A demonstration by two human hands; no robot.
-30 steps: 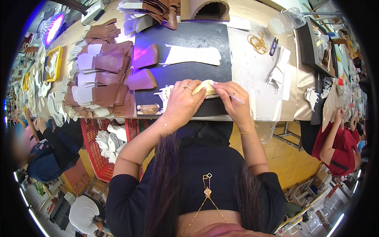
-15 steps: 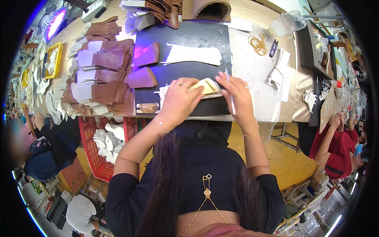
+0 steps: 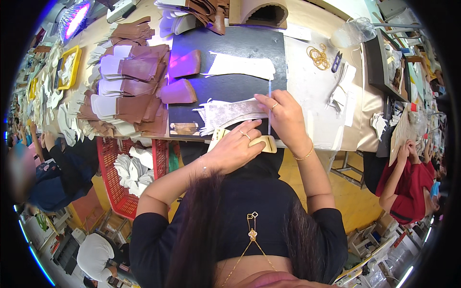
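My left hand [image 3: 235, 149] is at the near edge of the black board [image 3: 228, 41], its fingers closed on a cream template [image 3: 270, 144] with a dark slot. Just beyond it lies a small stack of greyish-white cut pieces [image 3: 230, 113] with ragged left ends. My right hand [image 3: 287, 115] pinches a thin whitish pen [image 3: 270, 103] held lengthwise, its fingertips at the right end of that stack. Farther back on the board lies another white cut piece [image 3: 242, 66]. Two brown leather pieces [image 3: 185, 64] lie at the board's left side.
Piles of brown and white pieces [image 3: 137, 86] crowd the left. A red basket [image 3: 109, 180] with white pieces stands below the table. Rubber bands [image 3: 318, 56], thread snips [image 3: 337, 62] and a bundle of white strips [image 3: 341, 86] lie right. A hollow tan block [image 3: 261, 12] stands behind.
My left hand has drawn the template off the greyish-white stack toward me, uncovering the pieces. My right hand has come in to the stack's right end, still with the pen.
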